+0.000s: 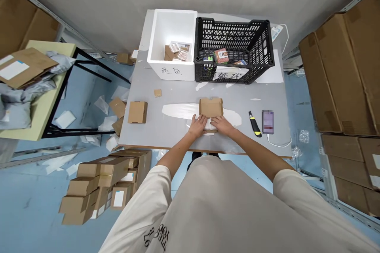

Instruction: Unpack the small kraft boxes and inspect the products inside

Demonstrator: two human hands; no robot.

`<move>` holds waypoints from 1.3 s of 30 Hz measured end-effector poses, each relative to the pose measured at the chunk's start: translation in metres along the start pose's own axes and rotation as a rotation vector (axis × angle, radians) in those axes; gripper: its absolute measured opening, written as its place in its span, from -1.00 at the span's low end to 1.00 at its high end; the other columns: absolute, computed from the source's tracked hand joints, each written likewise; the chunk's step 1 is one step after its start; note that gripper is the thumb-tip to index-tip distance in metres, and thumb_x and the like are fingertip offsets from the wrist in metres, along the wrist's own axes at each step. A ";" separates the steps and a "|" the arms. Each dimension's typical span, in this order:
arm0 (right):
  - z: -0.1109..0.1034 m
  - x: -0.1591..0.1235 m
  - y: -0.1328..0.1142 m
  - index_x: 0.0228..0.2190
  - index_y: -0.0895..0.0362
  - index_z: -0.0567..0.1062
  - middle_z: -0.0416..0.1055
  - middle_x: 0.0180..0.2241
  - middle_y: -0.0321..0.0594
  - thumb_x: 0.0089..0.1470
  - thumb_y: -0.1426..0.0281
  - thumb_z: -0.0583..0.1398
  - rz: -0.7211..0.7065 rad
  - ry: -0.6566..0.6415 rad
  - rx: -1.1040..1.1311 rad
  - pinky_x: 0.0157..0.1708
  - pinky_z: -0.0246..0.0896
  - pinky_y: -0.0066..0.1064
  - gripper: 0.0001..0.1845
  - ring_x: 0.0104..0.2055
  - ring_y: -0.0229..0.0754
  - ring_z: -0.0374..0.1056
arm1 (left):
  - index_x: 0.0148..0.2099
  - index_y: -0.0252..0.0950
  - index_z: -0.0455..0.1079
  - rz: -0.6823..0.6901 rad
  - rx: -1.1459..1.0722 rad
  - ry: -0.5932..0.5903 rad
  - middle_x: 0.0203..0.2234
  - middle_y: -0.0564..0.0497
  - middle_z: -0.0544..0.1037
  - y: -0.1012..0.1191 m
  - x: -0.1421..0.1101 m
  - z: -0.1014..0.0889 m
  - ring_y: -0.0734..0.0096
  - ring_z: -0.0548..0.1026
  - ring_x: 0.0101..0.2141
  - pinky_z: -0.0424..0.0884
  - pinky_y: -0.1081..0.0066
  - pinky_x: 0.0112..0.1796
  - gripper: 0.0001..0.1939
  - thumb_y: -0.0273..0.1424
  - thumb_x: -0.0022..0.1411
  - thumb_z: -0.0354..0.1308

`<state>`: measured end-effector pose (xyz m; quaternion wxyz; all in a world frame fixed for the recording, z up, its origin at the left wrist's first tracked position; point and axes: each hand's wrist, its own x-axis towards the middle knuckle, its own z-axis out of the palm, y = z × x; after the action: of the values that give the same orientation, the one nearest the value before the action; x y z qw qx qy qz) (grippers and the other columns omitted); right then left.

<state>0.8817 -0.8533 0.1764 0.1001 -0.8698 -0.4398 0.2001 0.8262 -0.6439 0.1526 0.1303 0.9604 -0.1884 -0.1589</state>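
Observation:
A small brown cardboard box (211, 107) lies on the grey table in front of me, its lid flap raised and tilted away. Something white (209, 124) shows inside its lower part; I cannot make out what it is. My left hand (197, 126) grips the box at its left side, fingers bent over the edge. On the opposite side my right hand (223, 125) grips it too, fingertips near the lid's fold. Both hands partly hide the box's lower half.
A white foam box (175, 72) and a black plastic crate (234, 75) holding small packages stand at the back. A closed carton (137, 112) sits left. Right of me lie a utility knife (255, 125) and a charging phone (267, 121). Stacked cartons (97, 182) fill the floor at left.

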 end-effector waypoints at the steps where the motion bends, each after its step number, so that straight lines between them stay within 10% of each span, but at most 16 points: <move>1: 0.002 0.001 -0.002 -0.06 0.06 0.52 0.39 0.09 -0.07 0.19 0.54 0.11 -0.022 -0.009 -0.007 0.11 0.04 -0.15 -0.67 0.14 0.01 0.20 | 0.43 -0.25 -0.01 -0.016 0.001 0.019 0.37 -0.26 0.12 0.000 -0.001 0.001 -0.04 -0.08 0.39 -0.33 -0.18 0.31 -0.13 -0.25 0.18 0.26; 25: -0.016 -0.017 0.019 -0.16 0.12 0.57 0.39 -0.07 0.03 0.23 0.51 0.06 -0.058 0.093 -0.215 0.08 -0.01 -0.08 -0.70 0.03 0.09 0.17 | 0.46 -0.24 -0.08 -0.099 0.073 -0.078 0.40 -0.23 0.03 0.000 0.007 0.003 -0.07 -0.09 0.39 -0.27 -0.18 0.31 -0.08 -0.10 0.19 0.22; 39: 0.043 -0.137 0.090 -0.10 0.08 0.53 0.34 0.08 -0.09 0.11 0.07 0.17 0.873 0.462 0.456 0.10 0.11 -0.12 -0.57 0.12 0.09 0.20 | 0.47 -0.23 -0.12 -0.078 0.115 -0.161 0.41 -0.21 -0.01 0.028 0.045 0.002 -0.02 -0.04 0.38 -0.23 -0.20 0.30 -0.09 -0.16 0.21 0.21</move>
<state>0.8550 -1.0166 0.1419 0.2879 -0.9491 0.0505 0.1170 0.8565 -0.6877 0.1480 0.0533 0.9569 -0.1696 -0.2296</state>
